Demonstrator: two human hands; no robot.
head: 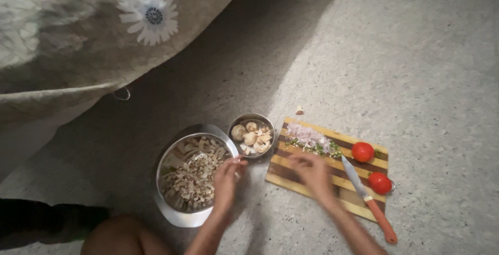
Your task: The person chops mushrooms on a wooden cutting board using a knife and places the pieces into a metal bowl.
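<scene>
My left hand hovers at the right rim of a large steel bowl full of chopped mushroom pieces; whether it holds a piece I cannot tell. My right hand rests blurred over the striped wooden cutting board, fingers loosely curled, just below a pile of chopped onion and green bits. A knife with an orange handle lies on the board right of that hand. Two red tomatoes sit at the board's right end.
A small steel bowl with whole and halved mushrooms stands between the large bowl and the board. A flowered bedspread hangs at the upper left. My knee shows at the bottom. Speckled stone floor lies all around.
</scene>
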